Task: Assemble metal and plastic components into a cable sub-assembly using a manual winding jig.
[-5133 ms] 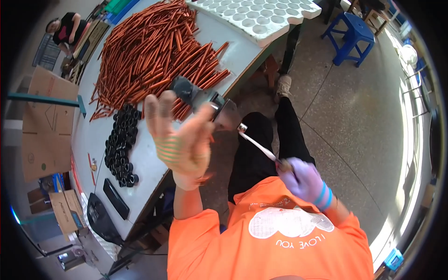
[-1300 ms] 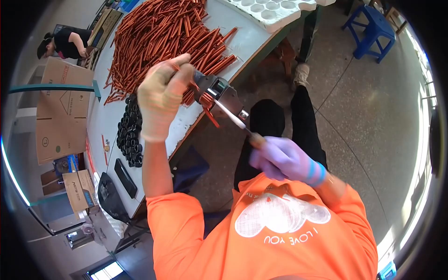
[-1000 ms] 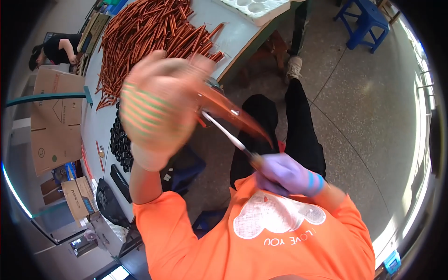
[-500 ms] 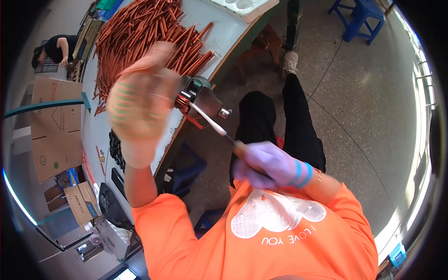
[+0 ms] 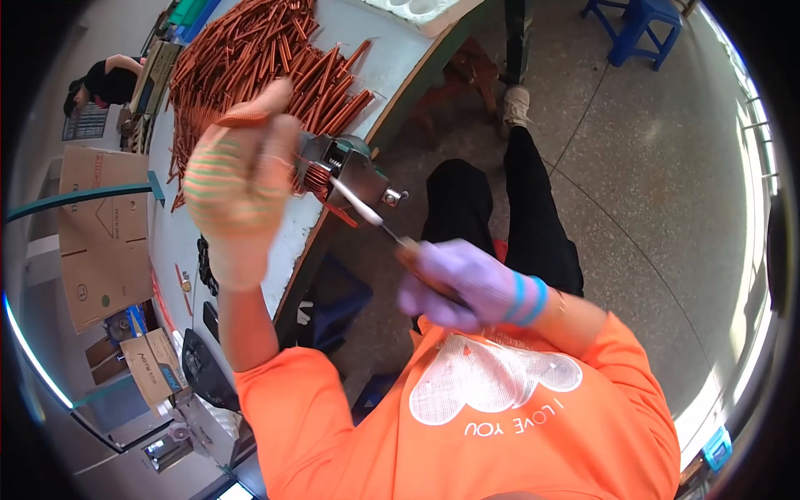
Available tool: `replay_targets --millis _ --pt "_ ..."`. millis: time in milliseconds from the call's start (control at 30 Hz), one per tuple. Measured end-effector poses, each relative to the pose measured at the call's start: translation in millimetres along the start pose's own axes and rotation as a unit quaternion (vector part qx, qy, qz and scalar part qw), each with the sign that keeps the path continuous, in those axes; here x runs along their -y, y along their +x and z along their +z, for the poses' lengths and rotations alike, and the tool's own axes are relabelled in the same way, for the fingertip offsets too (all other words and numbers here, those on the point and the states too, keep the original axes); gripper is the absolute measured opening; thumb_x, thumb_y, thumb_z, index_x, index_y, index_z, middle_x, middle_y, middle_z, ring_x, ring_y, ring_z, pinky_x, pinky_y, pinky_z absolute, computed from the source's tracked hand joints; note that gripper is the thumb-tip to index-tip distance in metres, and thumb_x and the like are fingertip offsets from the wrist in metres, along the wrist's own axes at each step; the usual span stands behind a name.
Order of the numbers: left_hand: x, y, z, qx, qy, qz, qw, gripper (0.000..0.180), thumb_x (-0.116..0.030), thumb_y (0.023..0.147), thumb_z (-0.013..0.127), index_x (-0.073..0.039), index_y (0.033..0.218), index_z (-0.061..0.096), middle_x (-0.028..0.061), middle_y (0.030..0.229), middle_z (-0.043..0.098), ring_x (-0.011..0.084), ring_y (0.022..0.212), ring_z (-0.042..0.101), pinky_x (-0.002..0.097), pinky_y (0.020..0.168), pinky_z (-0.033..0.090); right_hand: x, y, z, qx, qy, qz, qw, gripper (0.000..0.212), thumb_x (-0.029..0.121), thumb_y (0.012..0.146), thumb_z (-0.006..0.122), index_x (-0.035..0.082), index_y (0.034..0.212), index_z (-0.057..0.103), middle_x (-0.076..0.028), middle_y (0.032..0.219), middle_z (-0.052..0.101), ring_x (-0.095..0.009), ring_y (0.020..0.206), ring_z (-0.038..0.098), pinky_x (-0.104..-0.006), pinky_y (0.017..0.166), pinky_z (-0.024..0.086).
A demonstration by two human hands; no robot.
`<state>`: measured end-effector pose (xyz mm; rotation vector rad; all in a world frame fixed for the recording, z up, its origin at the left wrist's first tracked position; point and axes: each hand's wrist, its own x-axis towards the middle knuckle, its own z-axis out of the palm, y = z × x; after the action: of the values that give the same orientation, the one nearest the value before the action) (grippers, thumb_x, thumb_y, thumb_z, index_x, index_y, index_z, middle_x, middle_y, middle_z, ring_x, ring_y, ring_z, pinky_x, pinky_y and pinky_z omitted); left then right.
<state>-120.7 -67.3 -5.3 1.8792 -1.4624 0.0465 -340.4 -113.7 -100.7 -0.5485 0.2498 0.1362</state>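
Observation:
My left hand, in a pale glove with green and yellow stripes and bare fingertips, is beside a small metal device at the table edge. Its fingers look bent and are slightly blurred. A copper-coloured strip shows at them, but what they hold is unclear. Inside the device sits a wound copper coil. My right hand, purple-gloved, is closed around a wooden-handled tool with a thin shaft and a white end. That white end reaches up to the coil. My left fingers hide part of the device's left side.
A heap of copper coils covers the table's far part, with a white moulded tray beyond. Cardboard boxes stand on the left, where another person is. A blue stool stands on the floor at far right.
The tool and my right hand have shifted slightly up and left, its white end staying at the coil. My left hand has moved a little left. The whole view has shifted slightly.

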Motion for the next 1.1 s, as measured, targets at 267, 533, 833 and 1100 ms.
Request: replay_targets --millis 267,533,833,1100 --pt "-5 11 -4 0.109 0.128 0.079 0.983 0.035 -0.016 0.085 0.072 -0.001 0.117 0.069 0.0066 0.101 0.072 0.0150 0.083 0.065 0.0261 0.079 0.051 -19 -69 -33 -0.081 -0.121 0.032 0.989 0.055 0.041 0.104 0.039 0.003 0.071 0.061 -0.001 0.047 0.048 -0.009 0.033 0.032 -0.0218 0.037 0.029" --pt "3 13 -1 0.004 -0.010 0.036 0.999 0.037 -0.017 0.089 0.070 -0.001 0.122 0.067 0.0045 0.104 0.070 0.0130 0.086 0.065 0.0232 0.077 0.051 6 17 4 0.031 0.068 -0.001 0.997 0.055 0.044 0.103 0.041 0.003 0.074 0.063 0.000 0.044 0.045 -0.008 0.033 0.030 -0.0233 0.035 0.027" --pt "-30 12 -2 0.253 0.261 0.368 0.856 0.035 -0.006 0.088 0.066 0.006 0.121 0.064 0.0107 0.103 0.072 0.0164 0.090 0.066 0.0273 0.084 0.052 -41 -74 -43 0.027 0.051 0.079 0.995 0.052 0.037 0.104 0.040 0.003 0.071 0.062 -0.001 0.048 0.051 -0.008 0.033 0.029 -0.0214 0.034 0.023" --pt "-5 16 -13 0.021 -0.007 -0.100 0.995 0.037 -0.009 0.080 0.072 -0.005 0.117 0.069 0.0069 0.095 0.070 0.0184 0.085 0.066 0.0298 0.081 0.053 8 15 1 0.063 0.082 -0.008 0.995 0.051 0.038 0.105 0.038 -0.002 0.084 0.063 -0.002 0.048 0.046 -0.008 0.036 0.030 -0.0224 0.038 0.030"
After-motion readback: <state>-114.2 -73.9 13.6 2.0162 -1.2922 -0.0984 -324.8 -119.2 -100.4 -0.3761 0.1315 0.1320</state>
